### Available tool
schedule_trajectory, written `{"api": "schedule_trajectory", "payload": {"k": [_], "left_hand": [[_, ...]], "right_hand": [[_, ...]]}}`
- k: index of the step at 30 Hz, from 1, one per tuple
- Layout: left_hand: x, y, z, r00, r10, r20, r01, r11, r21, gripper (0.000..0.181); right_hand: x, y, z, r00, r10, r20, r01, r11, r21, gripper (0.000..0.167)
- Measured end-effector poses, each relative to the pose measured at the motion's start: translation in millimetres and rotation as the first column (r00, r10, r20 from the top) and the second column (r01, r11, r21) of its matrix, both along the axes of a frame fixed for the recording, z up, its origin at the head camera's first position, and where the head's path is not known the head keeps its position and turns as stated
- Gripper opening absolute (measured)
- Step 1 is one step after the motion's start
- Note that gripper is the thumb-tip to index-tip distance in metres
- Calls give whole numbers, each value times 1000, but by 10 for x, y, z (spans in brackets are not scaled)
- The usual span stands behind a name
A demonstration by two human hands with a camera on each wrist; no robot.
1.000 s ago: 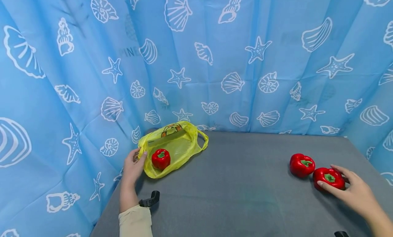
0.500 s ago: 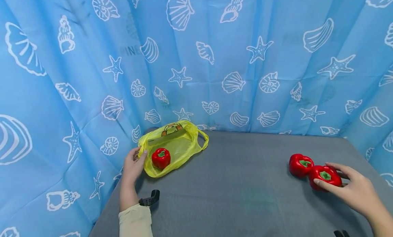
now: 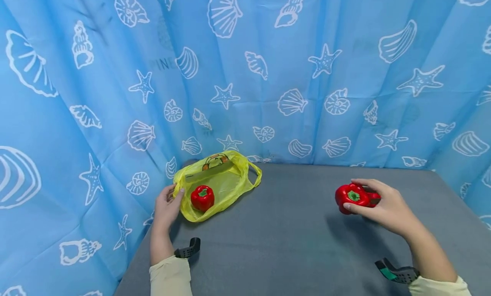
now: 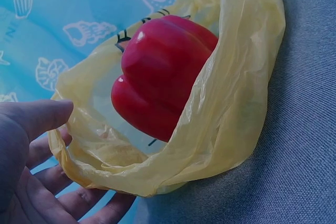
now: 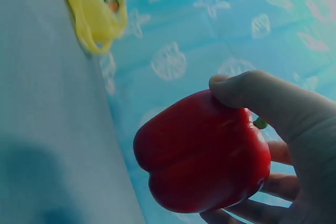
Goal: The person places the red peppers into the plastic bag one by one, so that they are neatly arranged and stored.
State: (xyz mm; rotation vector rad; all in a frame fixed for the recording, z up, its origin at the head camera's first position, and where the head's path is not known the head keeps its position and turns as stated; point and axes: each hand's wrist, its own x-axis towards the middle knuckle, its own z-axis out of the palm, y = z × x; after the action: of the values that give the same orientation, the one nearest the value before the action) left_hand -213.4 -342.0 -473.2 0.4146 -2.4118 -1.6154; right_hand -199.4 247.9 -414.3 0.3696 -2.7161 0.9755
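A yellow plastic bag [image 3: 234, 187] lies with its mouth spread at the table's back left, one red bell pepper [image 3: 202, 198] inside it. My left hand [image 3: 167, 207] pinches the bag's left rim between thumb and fingers; the left wrist view shows the thumb over the edge of the bag [image 4: 226, 124]. Above the table on the right, my right hand [image 3: 387, 206] grips a second red pepper [image 3: 350, 197], its green stem facing me. Part of another red pepper [image 3: 373, 198] shows just behind, between the held one and the fingers.
A grey cloth [image 3: 284, 227] covers the table. Blue curtains [image 3: 245, 74] with white shell and starfish prints stand along the back and left side. Black wrist devices sit at the left wrist [image 3: 188, 248] and right wrist [image 3: 397, 271].
My right hand has lifted its pepper and carried it leftward, in front of the other pepper on the right. The left hand and the bag have stayed in place.
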Motion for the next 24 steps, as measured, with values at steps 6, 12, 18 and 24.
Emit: {"api": "schedule_trajectory", "payload": {"k": [6,12,18,24], "left_hand": [[3,20,6,1000,11,-20,-11,1000,-7,58],[-4,1,-12,1000,16,-19,-16,1000,-5,58],[0,-19,-2,1000,17,-4,-17,1000,9,58],[0,-40,-5,1000,17,6,-17,1000,16,58]], "right_hand": [[-397,-483,-79,989,136,53,-130,987,-94,74],[-771,-1162,-152,965,251,80,-236,959,-158,73],[-1005,-1892,-136,924,375,80,-351,911,-217,68],[-1174,-2483,-134,882,464,83,-434,867,-243,67]]}}
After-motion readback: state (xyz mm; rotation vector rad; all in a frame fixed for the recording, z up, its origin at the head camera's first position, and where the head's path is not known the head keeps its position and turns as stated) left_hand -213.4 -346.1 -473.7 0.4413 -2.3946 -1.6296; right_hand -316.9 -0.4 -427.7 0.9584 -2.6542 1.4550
